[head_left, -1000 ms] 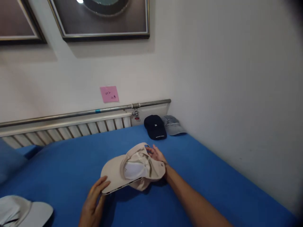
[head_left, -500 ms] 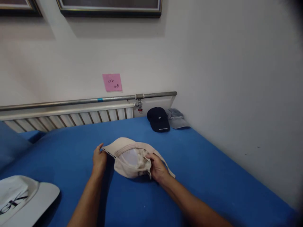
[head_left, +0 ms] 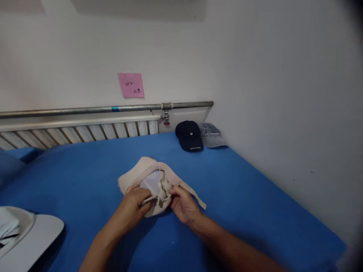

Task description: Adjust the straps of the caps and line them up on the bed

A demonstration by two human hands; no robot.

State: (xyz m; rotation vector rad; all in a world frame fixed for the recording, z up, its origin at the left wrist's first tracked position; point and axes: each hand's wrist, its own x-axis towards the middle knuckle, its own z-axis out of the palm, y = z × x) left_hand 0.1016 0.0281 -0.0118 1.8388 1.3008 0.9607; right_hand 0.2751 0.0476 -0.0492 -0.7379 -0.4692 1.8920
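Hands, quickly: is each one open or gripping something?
Left hand: closed, holding the beige cap by its edge.
Right hand: closed, holding the same cap near its loose strap.

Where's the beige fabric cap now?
In the head view, the beige fabric cap is at lower centre, held by the left hand and right hand.

The beige cap (head_left: 154, 181) is viewed at close range, just below mid-frame, by a head-worn camera angled forward and down, the back wall (head_left: 85, 56) included above.
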